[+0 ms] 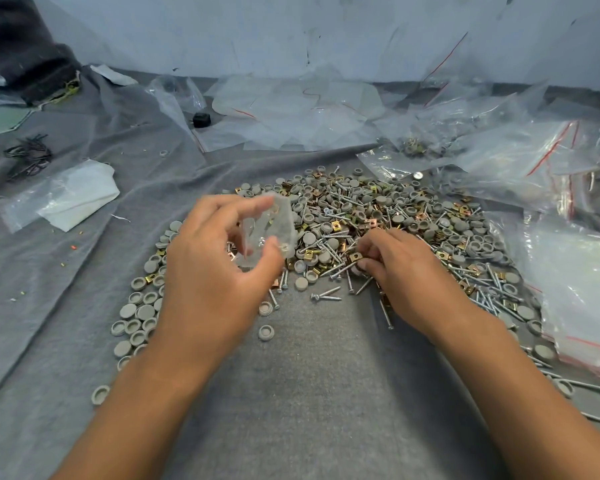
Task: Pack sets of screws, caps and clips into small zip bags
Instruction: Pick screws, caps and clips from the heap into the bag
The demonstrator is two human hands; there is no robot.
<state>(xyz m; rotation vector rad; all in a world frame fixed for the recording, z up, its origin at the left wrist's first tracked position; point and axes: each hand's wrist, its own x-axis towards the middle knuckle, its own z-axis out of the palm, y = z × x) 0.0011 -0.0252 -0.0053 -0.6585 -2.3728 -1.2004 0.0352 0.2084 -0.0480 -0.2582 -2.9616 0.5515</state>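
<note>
Near the front of the grey cloth-covered surface (309, 393), the left hand (219, 271) pinches a small clear bag (274, 230) above the pile of screws, caps and clips (378, 223); the right hand (395, 268) pinches a clip (354, 257) there. Empty bags (291, 112) lie toward the far edge.

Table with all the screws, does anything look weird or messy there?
Mostly it's a working heap of screws, caps and clips on the grey cloth. A few grey caps and screws lie loose outside it. One small black block sits alone by the empty bags.
</note>
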